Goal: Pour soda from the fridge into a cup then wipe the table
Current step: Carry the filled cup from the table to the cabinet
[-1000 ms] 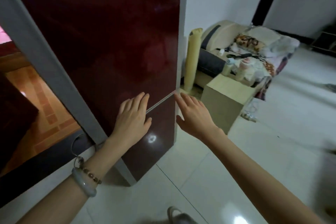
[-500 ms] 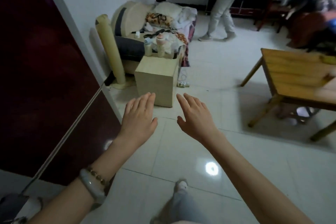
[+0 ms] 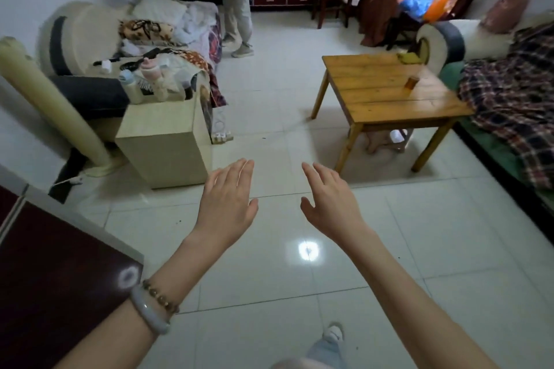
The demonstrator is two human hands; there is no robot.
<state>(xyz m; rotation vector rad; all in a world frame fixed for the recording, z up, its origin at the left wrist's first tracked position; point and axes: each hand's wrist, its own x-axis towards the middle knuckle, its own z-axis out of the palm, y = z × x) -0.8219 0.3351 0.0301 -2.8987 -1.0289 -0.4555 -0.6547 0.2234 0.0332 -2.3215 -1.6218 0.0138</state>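
My left hand (image 3: 228, 204) and my right hand (image 3: 329, 203) are stretched out side by side over the white tiled floor, fingers straight, holding nothing. The dark red fridge (image 3: 51, 272) fills the lower left corner with its door closed. A low wooden table (image 3: 380, 90) stands ahead on the right. On it sit a small amber cup (image 3: 411, 82) and a yellow cloth (image 3: 408, 57) near its far edge. No soda bottle is in view.
A beige cabinet (image 3: 168, 141) with bottles on it and a cluttered sofa (image 3: 90, 39) stand at the left. A person (image 3: 238, 0) stands at the back. A plaid-covered sofa (image 3: 509, 93) lines the right. A stool (image 3: 386, 139) sits under the table.
The view has swung right, away from the fridge door toward the room. The fridge slid to the lower left, and the table and cup came into view. Both hands stayed open.
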